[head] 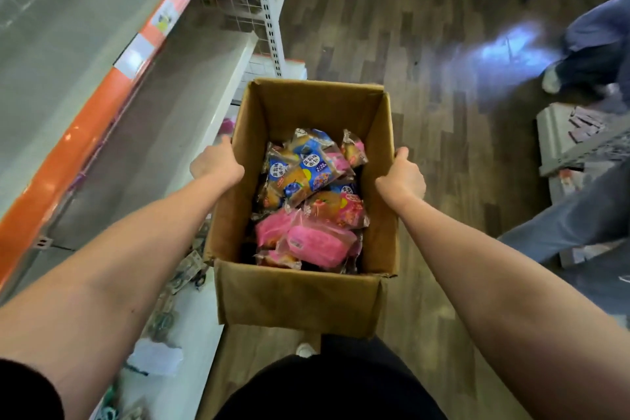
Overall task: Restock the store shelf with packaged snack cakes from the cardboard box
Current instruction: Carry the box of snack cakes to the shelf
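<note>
Both arms outstretched — left hand (218, 162), right hand (402, 177) gripping cardboard box (300, 297).

A black short sleeve (24, 392) of plain fabric, with a rounded hem, covers the person's left upper arm. Below it the left forearm (136, 249) is bare down to the left hand (216, 165). The right forearm (494, 266) and right hand (404, 179) are bare too. The legs are in plain black legwear (327, 389); whether trousers or shorts cannot be told. A white shoe (304, 349) with a rounded toe shows beyond it.
</note>
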A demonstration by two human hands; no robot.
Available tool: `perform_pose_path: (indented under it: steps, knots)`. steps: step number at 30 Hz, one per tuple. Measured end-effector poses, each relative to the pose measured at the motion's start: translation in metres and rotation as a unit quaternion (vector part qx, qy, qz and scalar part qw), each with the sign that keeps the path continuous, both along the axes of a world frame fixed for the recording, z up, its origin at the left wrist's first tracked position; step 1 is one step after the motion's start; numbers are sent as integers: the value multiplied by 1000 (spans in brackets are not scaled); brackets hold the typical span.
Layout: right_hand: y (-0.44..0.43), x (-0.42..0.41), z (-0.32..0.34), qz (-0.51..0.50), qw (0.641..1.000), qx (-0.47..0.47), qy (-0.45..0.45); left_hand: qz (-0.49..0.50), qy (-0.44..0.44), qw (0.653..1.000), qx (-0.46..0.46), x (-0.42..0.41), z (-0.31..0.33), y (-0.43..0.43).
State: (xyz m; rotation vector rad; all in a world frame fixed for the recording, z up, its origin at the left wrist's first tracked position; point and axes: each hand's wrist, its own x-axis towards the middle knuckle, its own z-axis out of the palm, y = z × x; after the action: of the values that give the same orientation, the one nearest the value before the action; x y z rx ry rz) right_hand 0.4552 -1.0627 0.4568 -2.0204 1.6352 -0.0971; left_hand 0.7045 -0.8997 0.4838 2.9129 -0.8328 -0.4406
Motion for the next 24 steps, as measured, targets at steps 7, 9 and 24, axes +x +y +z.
perform_pose_path:
  steps: [7,9,24]
  knots:
    - [-76,44,3,20,999,29,6,32,11,999,5,37,-5,-72]
    - [-94,57,2,21,999,38,8,41,12,999,6,46,-8,-88]
    - [-154,136,-79,9,991,129,16,29,22,996,87,105,-81,-161]
